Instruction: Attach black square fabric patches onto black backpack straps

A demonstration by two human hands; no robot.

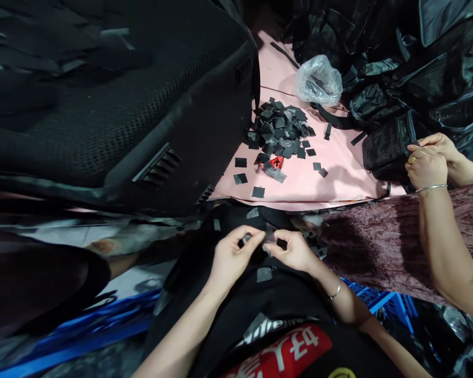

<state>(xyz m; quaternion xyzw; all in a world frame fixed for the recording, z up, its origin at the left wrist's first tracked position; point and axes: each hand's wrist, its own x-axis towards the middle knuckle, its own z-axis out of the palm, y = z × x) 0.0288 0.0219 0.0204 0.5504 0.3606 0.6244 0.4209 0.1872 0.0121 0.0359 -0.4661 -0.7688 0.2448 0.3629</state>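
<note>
- My fingers [247, 237] of both hands pinch a small black patch [265, 242] between them, low in the middle of the frame, over my dark lap.
- My left hand [232, 257] grips it from the left, thumb against forefinger; my right hand [294, 251] nips it from the right, touching the same piece.
- Another grey square [264, 274] lies on my lap just below the hands.
- A pile of black patches [280, 128] sits on the pink sheet [339, 168] in the upper middle, well apart, a small red piece [276, 161] at its lower edge.
- A clear plastic bag [318, 81] lies above the pile.
- At the right edge, another person's hands [428, 163] rest on a black bag [386, 147].
</note>
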